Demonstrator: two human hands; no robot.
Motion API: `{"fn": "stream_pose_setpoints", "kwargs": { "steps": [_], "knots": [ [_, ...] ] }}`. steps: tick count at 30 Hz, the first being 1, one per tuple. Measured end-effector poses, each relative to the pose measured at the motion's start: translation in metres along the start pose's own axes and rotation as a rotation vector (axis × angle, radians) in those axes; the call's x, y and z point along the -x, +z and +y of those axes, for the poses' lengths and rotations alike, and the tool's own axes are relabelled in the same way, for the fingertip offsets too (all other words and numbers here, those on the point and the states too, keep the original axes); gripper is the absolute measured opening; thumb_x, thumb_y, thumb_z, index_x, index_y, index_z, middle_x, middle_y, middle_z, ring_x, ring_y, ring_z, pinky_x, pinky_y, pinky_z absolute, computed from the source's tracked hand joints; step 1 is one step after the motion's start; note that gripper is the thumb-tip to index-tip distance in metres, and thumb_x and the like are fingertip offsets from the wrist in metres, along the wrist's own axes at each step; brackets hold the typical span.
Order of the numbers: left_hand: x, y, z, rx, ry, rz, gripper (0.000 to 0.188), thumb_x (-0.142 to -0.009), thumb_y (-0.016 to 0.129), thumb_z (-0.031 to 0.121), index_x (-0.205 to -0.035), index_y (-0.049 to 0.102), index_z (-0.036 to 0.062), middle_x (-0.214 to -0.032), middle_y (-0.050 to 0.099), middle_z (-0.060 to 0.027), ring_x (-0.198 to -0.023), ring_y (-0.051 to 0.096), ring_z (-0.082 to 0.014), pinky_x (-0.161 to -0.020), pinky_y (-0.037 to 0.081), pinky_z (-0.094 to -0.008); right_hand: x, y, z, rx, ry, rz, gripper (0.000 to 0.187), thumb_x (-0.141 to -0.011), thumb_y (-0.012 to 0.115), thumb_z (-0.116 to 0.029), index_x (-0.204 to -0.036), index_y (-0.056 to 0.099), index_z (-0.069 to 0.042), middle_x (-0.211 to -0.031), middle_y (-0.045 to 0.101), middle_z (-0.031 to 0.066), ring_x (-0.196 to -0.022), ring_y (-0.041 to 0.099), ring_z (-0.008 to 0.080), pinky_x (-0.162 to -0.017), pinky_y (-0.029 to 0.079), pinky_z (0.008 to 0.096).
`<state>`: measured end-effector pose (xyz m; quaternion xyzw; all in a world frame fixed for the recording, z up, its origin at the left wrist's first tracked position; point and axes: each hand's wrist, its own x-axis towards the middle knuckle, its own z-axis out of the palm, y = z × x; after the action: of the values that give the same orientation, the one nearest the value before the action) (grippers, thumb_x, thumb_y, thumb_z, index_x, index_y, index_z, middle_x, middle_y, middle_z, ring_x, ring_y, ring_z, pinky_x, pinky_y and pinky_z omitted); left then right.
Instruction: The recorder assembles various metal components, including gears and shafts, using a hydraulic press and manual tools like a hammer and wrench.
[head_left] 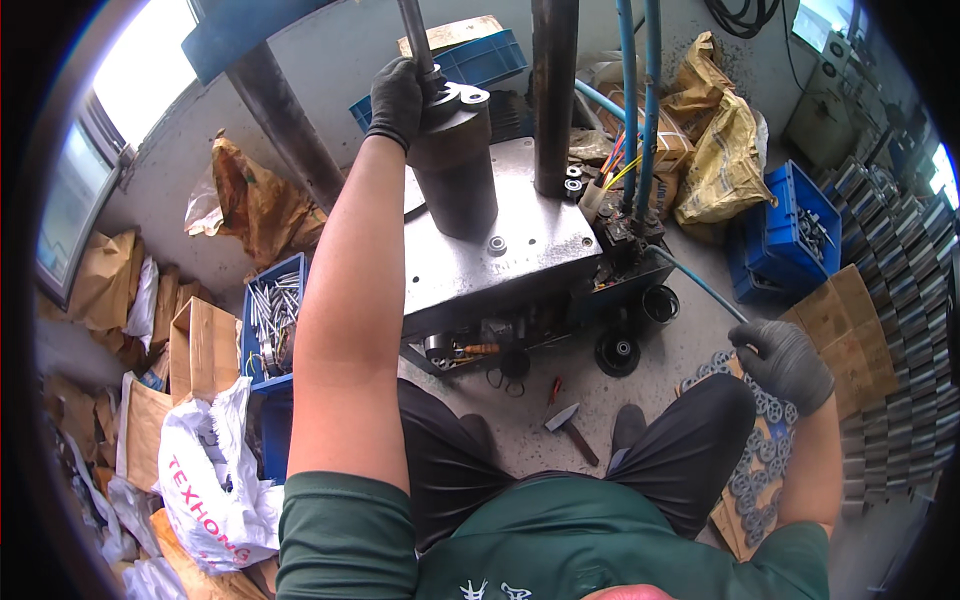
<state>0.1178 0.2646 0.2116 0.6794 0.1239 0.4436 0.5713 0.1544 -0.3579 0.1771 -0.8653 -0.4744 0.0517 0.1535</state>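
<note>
My left hand (397,102), in a dark grey glove, is closed at the lower end of an upright steel rod (413,28). Its fingertips are partly hidden. Right beside it, a metal part with ringed ends (464,95) lies on top of a thick dark steel cylinder (458,185). That cylinder stands on the steel table of a press (530,255), where a small ring (497,244) also lies. Over at the right, my right hand (785,366), gloved too, is closed round the end of a long blue-grey lever (700,283), which runs to the hydraulic unit (625,240).
A hammer (575,432) and a red-handled tool (555,390) lie on the floor between my feet. Flat metal parts (765,450) cover cardboard by my right leg. Blue crates (785,235) stand right, another crate (275,320) left. Dark press columns (555,100) rise behind the table.
</note>
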Motion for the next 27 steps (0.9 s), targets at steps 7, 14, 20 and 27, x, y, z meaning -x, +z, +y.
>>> {"fn": "stream_pose_setpoints", "kwargs": {
  "steps": [7, 14, 20, 27],
  "knots": [
    [0.010, 0.010, 0.010, 0.165, -0.077, 0.034, 0.022, -0.097, 0.051, 0.009, -0.088, 0.070, 0.0009, -0.079, 0.070, -0.0093, -0.069, 0.070, -0.0156, -0.066, 0.059, -0.0298, -0.002, 0.000, 0.001, -0.036, 0.037, 0.008, 0.023, -0.086, 0.068, -0.014, -0.105, 0.075, -0.004, -0.094, 0.073, 0.0209, -0.089, 0.072, 0.0389, -0.081, 0.058, 0.0451],
    [0.014, 0.012, 0.015, 0.201, -0.074, 0.023, 0.020, -0.097, 0.052, 0.010, -0.090, 0.069, 0.0004, -0.078, 0.070, -0.0099, -0.067, 0.070, -0.0160, -0.065, 0.060, -0.0291, -0.003, -0.005, -0.004, -0.038, 0.079, -0.099, 0.022, -0.087, 0.070, -0.013, -0.106, 0.074, -0.003, -0.094, 0.073, 0.0206, -0.088, 0.073, 0.0355, -0.081, 0.058, 0.0423],
    [0.012, 0.009, 0.014, 0.151, -0.034, 0.044, 0.021, -0.096, 0.051, 0.009, -0.089, 0.068, 0.0002, -0.077, 0.069, -0.0112, -0.066, 0.070, -0.0176, -0.063, 0.061, -0.0302, -0.042, -0.018, 0.013, 0.055, -0.195, 0.453, 0.021, -0.090, 0.069, -0.005, -0.110, 0.070, 0.000, -0.099, 0.072, 0.0173, -0.089, 0.072, 0.0347, -0.078, 0.057, 0.0415],
    [0.009, 0.007, 0.013, 0.322, -0.155, 0.009, 0.023, -0.097, 0.044, 0.010, -0.098, 0.063, -0.0023, -0.087, 0.067, -0.0167, -0.075, 0.070, -0.0255, -0.070, 0.064, -0.0403, -0.173, -0.089, 0.035, 0.647, -0.421, 0.860, 0.014, -0.094, 0.068, -0.008, -0.107, 0.067, -0.007, -0.099, 0.065, 0.0110, -0.085, 0.068, 0.0317, -0.073, 0.056, 0.0416]
  ]
}}
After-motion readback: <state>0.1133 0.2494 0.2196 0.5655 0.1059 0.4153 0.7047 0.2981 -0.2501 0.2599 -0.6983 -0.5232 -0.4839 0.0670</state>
